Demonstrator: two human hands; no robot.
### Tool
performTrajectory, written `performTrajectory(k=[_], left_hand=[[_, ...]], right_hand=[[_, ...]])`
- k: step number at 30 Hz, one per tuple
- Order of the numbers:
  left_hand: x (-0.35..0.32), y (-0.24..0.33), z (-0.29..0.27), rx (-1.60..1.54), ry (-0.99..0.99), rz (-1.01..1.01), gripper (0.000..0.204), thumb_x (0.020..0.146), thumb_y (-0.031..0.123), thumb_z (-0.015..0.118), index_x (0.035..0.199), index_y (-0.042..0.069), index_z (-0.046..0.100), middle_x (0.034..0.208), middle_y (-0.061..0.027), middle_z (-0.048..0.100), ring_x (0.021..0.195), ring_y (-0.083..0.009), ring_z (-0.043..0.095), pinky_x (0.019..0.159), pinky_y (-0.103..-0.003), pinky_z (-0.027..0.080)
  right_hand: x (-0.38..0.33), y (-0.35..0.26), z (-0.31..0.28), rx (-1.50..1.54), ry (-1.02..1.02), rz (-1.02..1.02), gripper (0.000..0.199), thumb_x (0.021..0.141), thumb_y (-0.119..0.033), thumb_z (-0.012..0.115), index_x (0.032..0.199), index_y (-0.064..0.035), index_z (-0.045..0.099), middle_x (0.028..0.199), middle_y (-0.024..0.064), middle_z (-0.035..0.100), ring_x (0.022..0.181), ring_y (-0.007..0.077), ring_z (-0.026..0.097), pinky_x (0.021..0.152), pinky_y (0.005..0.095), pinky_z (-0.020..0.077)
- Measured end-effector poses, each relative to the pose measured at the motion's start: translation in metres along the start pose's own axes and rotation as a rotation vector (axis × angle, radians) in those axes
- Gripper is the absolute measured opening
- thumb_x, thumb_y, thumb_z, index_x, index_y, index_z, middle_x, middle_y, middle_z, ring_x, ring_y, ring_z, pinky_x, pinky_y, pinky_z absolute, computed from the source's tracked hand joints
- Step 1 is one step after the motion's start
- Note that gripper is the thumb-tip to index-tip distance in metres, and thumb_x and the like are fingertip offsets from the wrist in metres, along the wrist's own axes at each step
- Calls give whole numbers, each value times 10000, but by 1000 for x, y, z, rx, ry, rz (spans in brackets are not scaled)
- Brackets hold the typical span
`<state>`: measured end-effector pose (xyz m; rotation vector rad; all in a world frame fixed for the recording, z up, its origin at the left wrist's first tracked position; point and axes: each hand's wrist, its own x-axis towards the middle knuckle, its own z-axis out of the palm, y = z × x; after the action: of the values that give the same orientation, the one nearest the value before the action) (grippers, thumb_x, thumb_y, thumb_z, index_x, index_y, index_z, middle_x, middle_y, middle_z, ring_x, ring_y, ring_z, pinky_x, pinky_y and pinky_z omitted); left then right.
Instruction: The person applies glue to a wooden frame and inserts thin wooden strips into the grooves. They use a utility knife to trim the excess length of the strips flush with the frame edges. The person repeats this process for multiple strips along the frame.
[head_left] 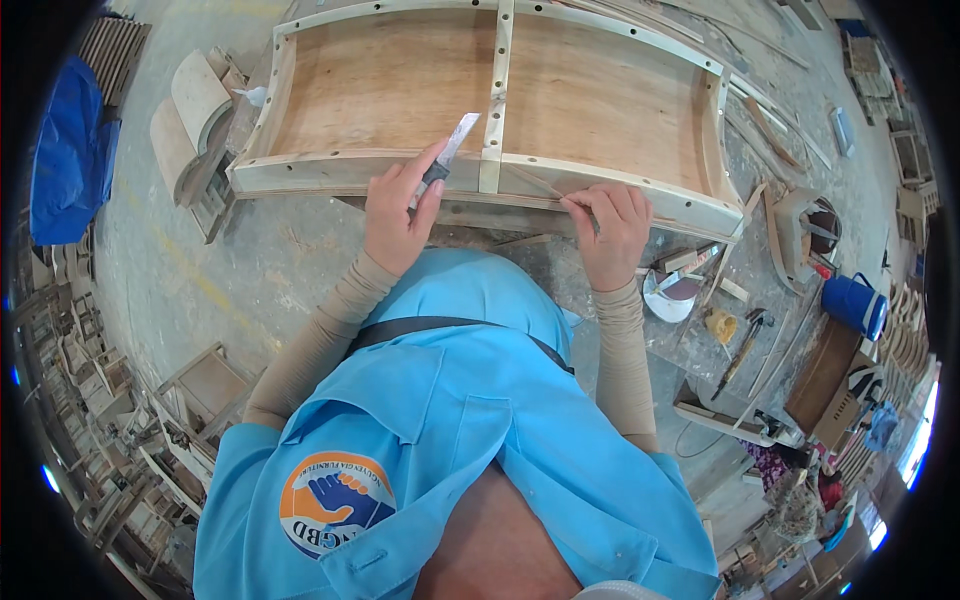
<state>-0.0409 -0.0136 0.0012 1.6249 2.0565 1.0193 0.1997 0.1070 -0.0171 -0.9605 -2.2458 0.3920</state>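
Utility knife (432, 180) in the left hand (398, 215), thin wooden strip (540, 184) in the right

The knife's dark handle is gripped between the left thumb and fingers, its pale blade pointing far and slightly right. Holding it by the handle leaves the whole blade clear of the skin, which is presumably why the hand sits so far back. The right hand (612, 232) has thumb and fingers pinched together on the right, near end of the strip; so fine a piece seems to call for a fingertip hold rather than a full fist.

The strip runs left and far from that pinch, crossing the near side of a wooden frame (497, 95). Whether its other end is free or joined to the wood is too small to tell. The blade lies left of the strip, apart from it, with the frame's middle bar between them.

The frame spans the far side of the person, holes dotted along its rails and its backing panel facing up, a position that probably keeps the near rail within easy reach. I cannot tell whether the left fingers touch that rail. Curved wooden pieces (176, 142) lie left of the frame.
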Motion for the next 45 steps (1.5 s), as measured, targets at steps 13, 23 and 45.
performTrajectory(k=[13,23,45], left_hand=[[0,-8,6,38,77,78,441,926,130,601,1367,111,585,836,-49,614,667,-198,506,692,-334,355],[-2,-6,3,61,17,30,419,959,128,567,1374,71,571,1045,-115,660,827,-246,568,813,-343,403],[0,-13,9,-34,50,109,417,984,105,540,1396,37,547,918,-95,611,676,-134,518,676,-278,444]], right_hand=[[38,85,-77,511,741,551,92,995,-80,604,960,5,601,880,52,642,814,113,607,755,248,481],[-58,57,-83,524,475,706,120,997,-48,583,1074,40,610,921,45,654,854,92,600,770,217,468],[-103,58,-101,-289,-109,556,548,902,-230,670,1428,-211,517,1291,96,601,1260,315,510,1121,597,259]])
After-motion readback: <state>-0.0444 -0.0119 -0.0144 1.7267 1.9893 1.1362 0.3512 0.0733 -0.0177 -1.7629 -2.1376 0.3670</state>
